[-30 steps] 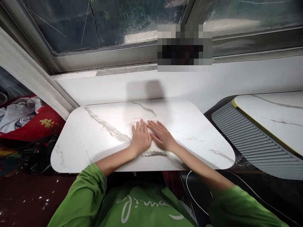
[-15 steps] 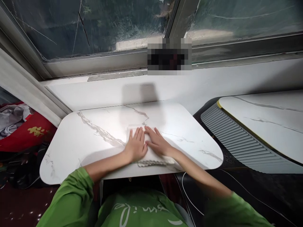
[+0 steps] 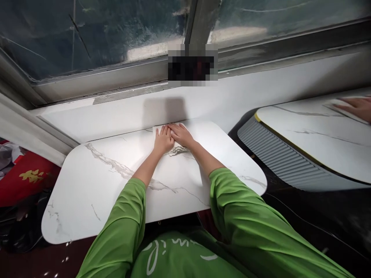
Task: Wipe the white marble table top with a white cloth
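A folded white cloth (image 3: 176, 151) with a wavy edge lies on a white marble-patterned tabletop (image 3: 84, 193), close to its back edge. My left hand (image 3: 164, 139) rests flat on it, fingers stretched out and spread. Beside it, my right hand (image 3: 182, 135) also lies flat on the cloth, its fingers extended toward the left hand and touching it. Both palms press down, and neither hand is closed around the cloth. Part of the cloth is hidden under the hands.
A white ledge (image 3: 116, 114) and a window frame (image 3: 101, 79) rise behind the table. On the right stands a second marble-patterned table (image 3: 313, 143) with a ribbed side; another person's hand (image 3: 361, 109) is over it with a pale cloth (image 3: 330, 103). A red bag (image 3: 17, 189) sits at left.
Both hands and the cloth under them have slid forward from the table's front part to its back edge. Another person's hand has come into view at the right.
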